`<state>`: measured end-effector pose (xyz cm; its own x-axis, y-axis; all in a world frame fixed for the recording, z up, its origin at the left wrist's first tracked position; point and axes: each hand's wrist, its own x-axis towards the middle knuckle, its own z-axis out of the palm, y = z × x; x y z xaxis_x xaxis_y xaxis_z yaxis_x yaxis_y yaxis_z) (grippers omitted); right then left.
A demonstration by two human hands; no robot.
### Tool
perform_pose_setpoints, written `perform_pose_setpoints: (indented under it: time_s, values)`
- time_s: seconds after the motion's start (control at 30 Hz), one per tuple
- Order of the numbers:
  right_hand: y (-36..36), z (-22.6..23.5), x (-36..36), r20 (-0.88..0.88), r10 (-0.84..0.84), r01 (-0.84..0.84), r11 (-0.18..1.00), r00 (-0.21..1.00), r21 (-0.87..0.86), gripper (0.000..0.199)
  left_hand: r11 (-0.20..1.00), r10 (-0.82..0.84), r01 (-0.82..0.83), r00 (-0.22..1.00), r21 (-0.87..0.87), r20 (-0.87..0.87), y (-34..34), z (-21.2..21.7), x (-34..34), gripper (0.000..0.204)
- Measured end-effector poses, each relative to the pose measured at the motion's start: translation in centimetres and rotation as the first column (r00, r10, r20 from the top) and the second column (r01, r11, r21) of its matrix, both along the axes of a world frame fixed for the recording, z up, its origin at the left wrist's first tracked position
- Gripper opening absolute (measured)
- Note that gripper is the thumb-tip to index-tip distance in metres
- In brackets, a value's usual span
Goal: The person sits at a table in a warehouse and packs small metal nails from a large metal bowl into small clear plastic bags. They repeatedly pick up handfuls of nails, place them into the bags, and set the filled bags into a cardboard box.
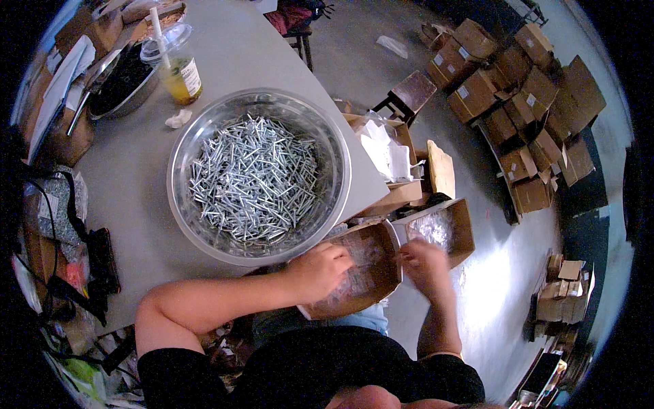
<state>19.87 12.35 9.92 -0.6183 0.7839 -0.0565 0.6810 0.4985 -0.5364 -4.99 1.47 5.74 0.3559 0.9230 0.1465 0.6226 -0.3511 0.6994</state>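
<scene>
- Over the left side of the near cardboard box (373, 292), the left hand (323, 274) curls its fingers; I cannot tell what they grip.
- Beside its right rim, the right hand (424, 262) has bent, blurred fingers, their hold unclear.
- On the table (139, 218), a metal bowl (178, 221) holds silvery fasteners (255, 180).

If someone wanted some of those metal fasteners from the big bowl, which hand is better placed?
Probably the left hand: it is close to the metal bowl, while the right hand is farther from it, by the right edge of the open cardboard box.
</scene>
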Motion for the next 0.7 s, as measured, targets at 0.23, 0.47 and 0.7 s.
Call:
perform_pose_setpoints:
  time_s: [0.23,0.47,0.7]
  values:
    - [-5.7,-10.5,-5.4,0.287,0.289,-0.346,0.922,0.913,0.171,0.024,0.999,0.052,-0.051,0.997,-0.014,0.056,0.1,1.3,-0.2,0.032]
    - [-3.2,-7.7,-4.6,0.342,0.38,-0.314,0.92,0.86,-0.233,0.022,0.996,0.06,-0.056,0.997,-0.072,0.055,0.1,0.9,-0.4,0.037]
    - [-2.9,-1.5,-4.5,-0.311,-0.132,-0.055,0.849,0.941,-0.526,0.014,0.894,0.312,-0.201,0.92,-0.4,0.235,0.3,2.3,0.0,0.035]
